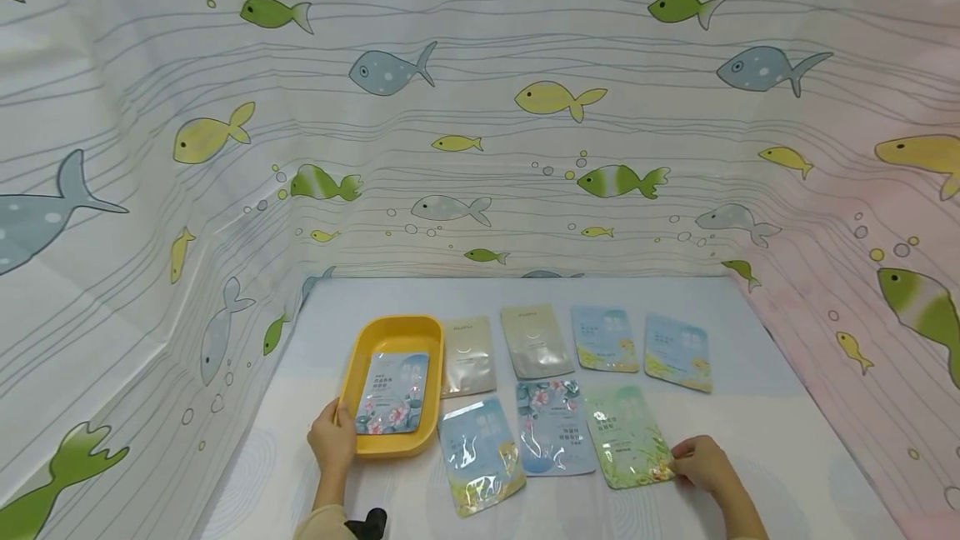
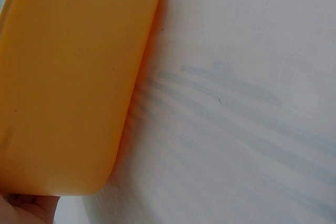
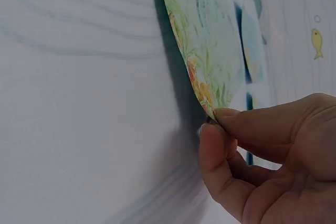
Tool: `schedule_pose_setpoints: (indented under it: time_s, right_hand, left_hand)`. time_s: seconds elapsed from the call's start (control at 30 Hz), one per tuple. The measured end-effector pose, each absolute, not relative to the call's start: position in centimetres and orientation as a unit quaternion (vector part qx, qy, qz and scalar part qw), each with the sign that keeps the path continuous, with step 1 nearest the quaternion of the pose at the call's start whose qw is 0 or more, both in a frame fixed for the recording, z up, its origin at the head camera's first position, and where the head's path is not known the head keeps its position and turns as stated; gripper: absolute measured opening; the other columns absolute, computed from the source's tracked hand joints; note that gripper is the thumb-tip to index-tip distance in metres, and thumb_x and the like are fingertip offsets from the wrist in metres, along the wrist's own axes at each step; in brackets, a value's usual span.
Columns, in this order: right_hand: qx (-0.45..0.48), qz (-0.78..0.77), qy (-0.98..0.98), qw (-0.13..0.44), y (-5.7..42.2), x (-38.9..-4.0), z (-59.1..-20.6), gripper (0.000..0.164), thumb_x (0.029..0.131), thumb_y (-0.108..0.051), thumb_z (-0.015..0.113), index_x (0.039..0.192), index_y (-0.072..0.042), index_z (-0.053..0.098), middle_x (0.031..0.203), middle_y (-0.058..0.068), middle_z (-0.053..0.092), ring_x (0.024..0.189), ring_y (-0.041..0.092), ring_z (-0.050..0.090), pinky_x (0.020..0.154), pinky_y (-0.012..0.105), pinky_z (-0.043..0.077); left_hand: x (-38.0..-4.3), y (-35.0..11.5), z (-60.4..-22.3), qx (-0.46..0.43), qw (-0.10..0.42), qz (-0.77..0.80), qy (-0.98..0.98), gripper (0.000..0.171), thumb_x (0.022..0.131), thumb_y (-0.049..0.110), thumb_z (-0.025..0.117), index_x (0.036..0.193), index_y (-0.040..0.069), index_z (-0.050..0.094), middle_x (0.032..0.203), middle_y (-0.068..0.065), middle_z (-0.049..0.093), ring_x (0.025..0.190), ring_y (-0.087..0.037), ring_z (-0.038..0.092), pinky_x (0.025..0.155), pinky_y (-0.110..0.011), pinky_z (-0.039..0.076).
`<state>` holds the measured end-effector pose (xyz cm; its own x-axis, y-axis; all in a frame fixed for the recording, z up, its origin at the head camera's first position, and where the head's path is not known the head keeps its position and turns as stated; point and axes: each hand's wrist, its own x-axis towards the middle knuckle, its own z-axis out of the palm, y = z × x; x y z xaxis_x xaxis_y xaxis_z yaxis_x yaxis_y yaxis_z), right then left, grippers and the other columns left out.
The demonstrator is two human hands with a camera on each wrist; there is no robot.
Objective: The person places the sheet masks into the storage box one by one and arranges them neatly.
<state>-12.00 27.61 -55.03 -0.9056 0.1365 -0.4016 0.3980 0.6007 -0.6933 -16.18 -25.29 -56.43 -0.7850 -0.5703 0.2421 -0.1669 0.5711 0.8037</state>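
Note:
My right hand [image 1: 703,465] pinches the lower right corner of a green sheet mask packet [image 1: 626,437] between thumb and forefinger. In the right wrist view, that packet [image 3: 210,40] has its pinched corner slightly off the table. At the left, my left hand [image 1: 333,435] grips the side of a yellow plastic tray [image 1: 397,445], thumb at the rim. Inside the tray lies a blue packet with pink flowers [image 1: 393,394]. The left wrist view is mostly the tray's outer wall [image 2: 73,77], with part of the hand [image 2: 30,209] below it.
Between tray and green packet lie a blue-yellow packet [image 1: 482,457] and another flowered packet [image 1: 555,427]. Behind them are two beige packets [image 1: 467,355] [image 1: 535,342] and two blue ones [image 1: 604,338] [image 1: 678,352]. Fish-patterned sheeting [image 1: 480,123] encloses the table's back and sides.

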Motion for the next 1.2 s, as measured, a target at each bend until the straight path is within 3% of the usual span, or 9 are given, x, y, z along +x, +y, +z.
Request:
schedule_pose_setpoints:
  time_s: [0.23,0.5,0.87,1.2]
  right_hand:
    - [0.180,-0.509,0.829,0.147,28.0,-11.3,-54.5,0.018,0.078,0.010,0.058,0.093,0.021,0.057,0.070,0.009,0.061,0.057,0.015,0.061,0.056,0.028,0.054]
    - [0.166,-0.546,0.806,0.155,29.0,-10.6,-53.4,0.024,0.083,0.010,0.056,0.100,0.026,0.052,0.077,0.012,0.060,0.061,0.015,0.063,0.061,0.029,0.056]
    - [0.175,-0.559,0.798,0.143,28.9,-10.2,-52.0,0.022,0.083,0.013,0.053,0.101,0.025,0.052,0.079,0.012,0.061,0.063,0.019,0.065,0.061,0.030,0.056]
    - [0.173,-0.566,0.798,0.113,28.5,-10.6,-50.7,0.030,0.086,0.013,0.052,0.112,0.028,0.047,0.083,0.012,0.067,0.066,0.022,0.067,0.062,0.029,0.056]
  left_hand:
    - [-16.2,-25.3,-56.4,0.218,0.242,-0.411,-0.851,0.028,0.091,0.000,0.047,0.110,-0.018,0.057,0.108,-0.037,0.058,0.103,-0.054,0.053,0.091,-0.059,0.039]
    - [-16.2,-25.4,-56.5,0.219,0.239,-0.413,-0.851,0.029,0.091,0.000,0.046,0.111,-0.018,0.057,0.109,-0.037,0.058,0.104,-0.054,0.053,0.091,-0.059,0.040]
    - [-16.1,-25.4,-56.2,0.227,0.229,-0.416,-0.850,0.030,0.093,0.001,0.045,0.113,-0.019,0.056,0.111,-0.037,0.057,0.106,-0.054,0.052,0.092,-0.059,0.039]
    - [-16.2,-25.3,-56.4,0.223,0.236,-0.420,-0.848,0.029,0.092,0.000,0.046,0.112,-0.019,0.056,0.110,-0.037,0.057,0.105,-0.053,0.053,0.091,-0.058,0.041]
